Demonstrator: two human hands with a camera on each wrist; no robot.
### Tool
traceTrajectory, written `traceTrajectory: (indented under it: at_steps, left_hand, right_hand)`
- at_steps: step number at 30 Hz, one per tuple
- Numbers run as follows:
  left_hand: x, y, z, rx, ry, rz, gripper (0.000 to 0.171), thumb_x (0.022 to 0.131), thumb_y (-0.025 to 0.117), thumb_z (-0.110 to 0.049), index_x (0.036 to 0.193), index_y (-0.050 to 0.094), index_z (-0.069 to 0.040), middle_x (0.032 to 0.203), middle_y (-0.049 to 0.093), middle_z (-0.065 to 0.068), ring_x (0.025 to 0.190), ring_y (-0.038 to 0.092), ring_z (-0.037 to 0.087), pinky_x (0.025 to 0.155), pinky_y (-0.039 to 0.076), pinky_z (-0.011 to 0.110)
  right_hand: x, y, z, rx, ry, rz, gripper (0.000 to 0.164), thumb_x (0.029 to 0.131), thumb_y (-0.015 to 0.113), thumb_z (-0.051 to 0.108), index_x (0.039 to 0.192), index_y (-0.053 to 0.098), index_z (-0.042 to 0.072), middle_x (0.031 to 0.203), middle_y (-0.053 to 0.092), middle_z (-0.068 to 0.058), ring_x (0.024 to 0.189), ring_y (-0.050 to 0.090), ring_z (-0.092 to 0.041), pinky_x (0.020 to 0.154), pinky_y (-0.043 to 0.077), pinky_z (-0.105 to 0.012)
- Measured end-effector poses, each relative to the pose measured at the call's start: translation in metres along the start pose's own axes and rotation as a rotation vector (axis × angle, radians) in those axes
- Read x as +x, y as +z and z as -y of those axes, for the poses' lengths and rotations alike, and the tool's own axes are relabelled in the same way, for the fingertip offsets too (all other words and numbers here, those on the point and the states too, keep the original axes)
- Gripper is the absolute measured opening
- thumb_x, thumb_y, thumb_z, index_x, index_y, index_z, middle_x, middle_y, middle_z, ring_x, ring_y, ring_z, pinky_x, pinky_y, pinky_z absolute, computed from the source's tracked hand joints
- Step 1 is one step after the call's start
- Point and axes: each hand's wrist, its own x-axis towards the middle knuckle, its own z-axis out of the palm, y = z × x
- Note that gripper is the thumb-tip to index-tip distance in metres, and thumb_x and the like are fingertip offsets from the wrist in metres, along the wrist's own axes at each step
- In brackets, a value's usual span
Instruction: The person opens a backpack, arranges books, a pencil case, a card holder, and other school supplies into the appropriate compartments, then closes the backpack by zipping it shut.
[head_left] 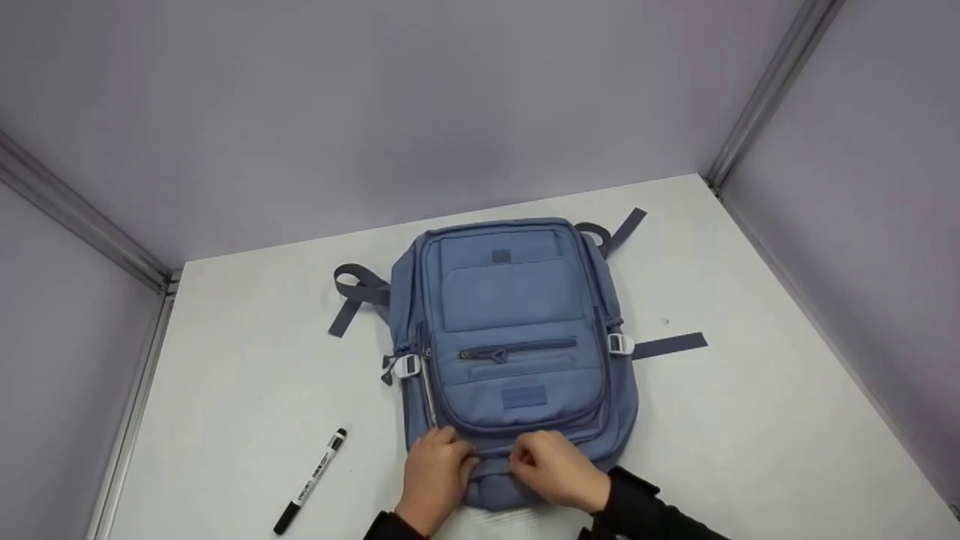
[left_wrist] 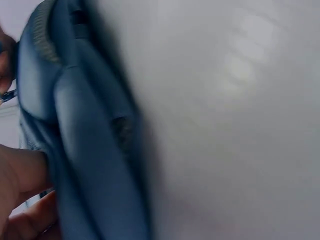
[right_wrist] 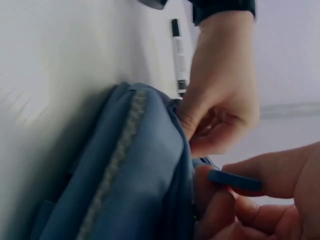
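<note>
A blue backpack (head_left: 517,292) lies front side up on the white table, its lower end toward me. At that end my left hand (head_left: 436,466) pinches the fabric near the opening of a zipped compartment; in the right wrist view the left hand's (right_wrist: 222,95) thumb and fingers close over the edge. Just to the right, my right hand (head_left: 553,466) holds a flat blue zipper pull (right_wrist: 235,180) between thumb and finger. A line of zipper teeth (right_wrist: 117,160) runs along the bag's side. The left wrist view is partly blurred, with the backpack's side (left_wrist: 95,145) filling its left part.
A black-and-white marker pen (head_left: 310,481) lies left of the bag. Loose dark straps (head_left: 360,292) spread from both sides of the backpack, with white buckles (head_left: 620,344) beside it. Grey panels (head_left: 450,112) stand behind and along the sides of the table (head_left: 247,360).
</note>
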Motion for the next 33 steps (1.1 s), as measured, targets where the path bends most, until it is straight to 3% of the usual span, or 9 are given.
traceTrajectory:
  at_steps: [4, 8, 13, 17, 20, 23, 27, 33]
  left_hand:
    - [0.008, -0.016, -0.007, -0.018, -0.001, 0.054, 0.010, 0.076, 0.083, -0.017, 0.083, 0.077, -0.016, 0.078, 0.063, -0.002, 0.075, 0.058, 0.016, 0.068, 0.046, 0.035]
    - [0.015, -0.026, -0.025, -0.059, 0.050, 0.034, 0.018, 0.074, 0.083, -0.014, 0.090, 0.077, -0.017, 0.084, 0.066, -0.003, 0.080, 0.059, 0.017, 0.071, 0.046, 0.036]
    - [0.021, -0.022, -0.051, -0.090, 0.142, -0.023, 0.022, 0.073, 0.081, -0.017, 0.094, 0.075, -0.016, 0.083, 0.063, -0.003, 0.077, 0.056, 0.015, 0.067, 0.043, 0.029]
    - [0.025, -0.013, -0.062, -0.097, 0.139, -0.033, 0.011, 0.071, 0.078, -0.011, 0.080, 0.072, -0.014, 0.074, 0.061, -0.003, 0.070, 0.053, 0.014, 0.064, 0.044, 0.027]
    - [0.024, -0.010, -0.066, -0.129, 0.120, -0.030, 0.013, 0.071, 0.077, -0.005, 0.070, 0.069, -0.014, 0.068, 0.058, -0.004, 0.066, 0.053, 0.013, 0.063, 0.044, 0.026]
    - [0.022, -0.012, -0.067, -0.174, 0.087, -0.024, 0.015, 0.075, 0.076, -0.002, 0.069, 0.068, -0.014, 0.067, 0.058, -0.004, 0.066, 0.055, 0.011, 0.063, 0.046, 0.024]
    - [0.017, -0.021, -0.070, -0.232, 0.073, -0.052, 0.015, 0.079, 0.075, -0.001, 0.074, 0.068, -0.013, 0.069, 0.058, -0.003, 0.067, 0.055, 0.010, 0.062, 0.046, 0.022]
    - [0.012, -0.036, -0.073, -0.296, 0.150, -0.155, 0.013, 0.084, 0.076, -0.007, 0.081, 0.066, -0.015, 0.073, 0.059, -0.004, 0.068, 0.055, 0.008, 0.064, 0.045, 0.019]
  right_hand:
    - [-0.001, -0.016, 0.000, 0.038, 0.005, -0.016, 0.010, 0.093, 0.063, 0.010, 0.088, 0.071, 0.005, 0.077, 0.069, -0.006, 0.062, 0.053, 0.000, 0.059, 0.043, -0.021]
    - [-0.003, -0.026, 0.000, 0.100, 0.020, -0.020, 0.006, 0.090, 0.065, 0.007, 0.089, 0.069, 0.003, 0.073, 0.067, -0.006, 0.059, 0.052, -0.001, 0.056, 0.040, -0.020]
    - [-0.006, -0.029, -0.001, 0.196, 0.017, -0.025, 0.007, 0.088, 0.068, 0.006, 0.089, 0.065, 0.000, 0.071, 0.066, -0.010, 0.057, 0.052, 0.000, 0.053, 0.041, -0.018]
    - [-0.011, -0.031, -0.003, 0.251, -0.017, -0.066, 0.011, 0.088, 0.070, 0.007, 0.089, 0.064, -0.002, 0.078, 0.069, -0.016, 0.063, 0.056, 0.003, 0.057, 0.045, -0.017]
    - [-0.015, -0.033, -0.005, 0.277, -0.026, -0.083, 0.012, 0.090, 0.069, 0.008, 0.091, 0.064, -0.003, 0.081, 0.069, -0.017, 0.064, 0.055, 0.003, 0.059, 0.045, -0.017]
    - [-0.019, -0.037, -0.009, 0.208, -0.041, -0.104, 0.012, 0.092, 0.068, 0.012, 0.092, 0.065, 0.001, 0.082, 0.068, -0.013, 0.066, 0.056, 0.002, 0.060, 0.045, -0.018]
    - [-0.024, -0.043, -0.015, -0.006, -0.101, -0.120, 0.008, 0.093, 0.068, 0.016, 0.095, 0.067, 0.009, 0.086, 0.066, -0.003, 0.072, 0.057, -0.001, 0.064, 0.048, -0.021]
    - [-0.025, -0.040, -0.011, -0.318, -0.212, -0.168, 0.012, 0.085, 0.075, 0.010, 0.094, 0.067, 0.013, 0.085, 0.062, 0.002, 0.078, 0.053, -0.007, 0.070, 0.046, -0.027]
